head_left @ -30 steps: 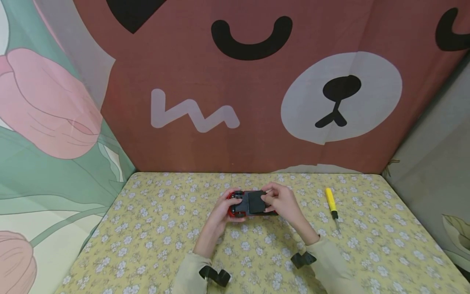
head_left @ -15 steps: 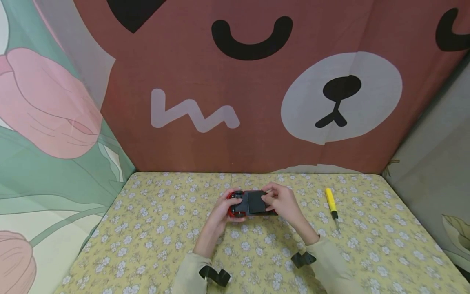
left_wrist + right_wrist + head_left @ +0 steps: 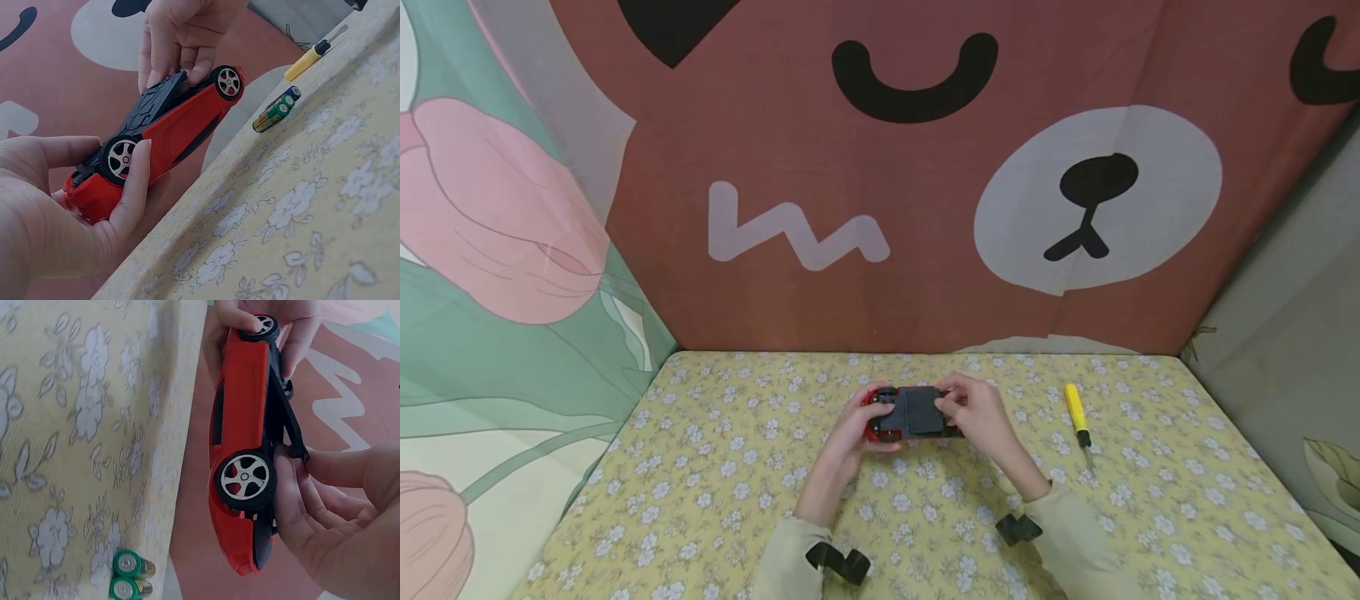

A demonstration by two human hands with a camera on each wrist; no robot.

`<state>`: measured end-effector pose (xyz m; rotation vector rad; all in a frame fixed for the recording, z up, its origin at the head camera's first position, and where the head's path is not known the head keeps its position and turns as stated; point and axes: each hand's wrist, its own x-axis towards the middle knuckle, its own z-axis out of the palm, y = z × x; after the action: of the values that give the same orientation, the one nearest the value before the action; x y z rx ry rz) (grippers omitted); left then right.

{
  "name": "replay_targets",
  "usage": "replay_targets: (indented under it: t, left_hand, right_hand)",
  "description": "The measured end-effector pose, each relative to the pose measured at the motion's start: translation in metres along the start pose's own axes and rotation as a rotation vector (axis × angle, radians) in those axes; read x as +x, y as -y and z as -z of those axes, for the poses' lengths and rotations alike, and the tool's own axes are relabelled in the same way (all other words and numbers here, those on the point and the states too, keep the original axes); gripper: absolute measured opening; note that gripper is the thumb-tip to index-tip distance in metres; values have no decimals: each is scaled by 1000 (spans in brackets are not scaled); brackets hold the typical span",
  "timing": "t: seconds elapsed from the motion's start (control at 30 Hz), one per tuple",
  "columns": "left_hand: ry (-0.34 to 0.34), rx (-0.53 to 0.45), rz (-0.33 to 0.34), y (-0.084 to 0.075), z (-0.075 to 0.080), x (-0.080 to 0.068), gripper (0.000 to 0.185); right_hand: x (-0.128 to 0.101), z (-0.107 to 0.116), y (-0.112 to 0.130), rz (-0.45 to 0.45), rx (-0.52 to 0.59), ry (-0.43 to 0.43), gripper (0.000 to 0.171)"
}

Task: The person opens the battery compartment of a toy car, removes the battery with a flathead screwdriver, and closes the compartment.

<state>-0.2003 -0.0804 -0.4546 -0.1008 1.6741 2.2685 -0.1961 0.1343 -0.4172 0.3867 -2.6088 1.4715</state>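
Observation:
A red toy car (image 3: 244,394) is held wheels up, its black underside (image 3: 892,419) facing the head camera. My left hand (image 3: 851,423) grips one end of it, thumb and fingers around the body by the wheels. At the other end my right hand (image 3: 976,410) pinches the free edge of a black battery cover (image 3: 925,412) between thumb and fingers. In the right wrist view the cover (image 3: 289,422) stands tilted, its pinched edge raised off the underside. What lies beneath the cover is hidden.
A yellow-handled screwdriver (image 3: 1077,421) lies on the flowered tablecloth (image 3: 715,467) to the right. Small batteries (image 3: 273,115) with green ends lie beside the car; they do not show in the head view. A printed fabric wall (image 3: 790,308) rises behind the table.
The car and cover have shifted very slightly away from me and levelled a little. Both hands keep the same hold.

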Motion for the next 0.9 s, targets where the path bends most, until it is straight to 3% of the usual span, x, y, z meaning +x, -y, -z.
replay_targets:
  t: [0.2,0.53,0.73,0.9]
  left_hand:
    - [7,3,-14,-1,-1,-1,45]
    - [10,-8,-12,0,-1,0,44]
    - [4,-47,-21,-1,0,1,49]
    - [8,-62,-35,-1,1,1,48]
  right_hand:
    - [-1,-1,-1,45,-122,-35,19]
    - [0,0,0,43,-181,-82,24]
    - [3,9,-3,33,-116,-187,28]
    - [6,14,-9,2,-49,-137,40]
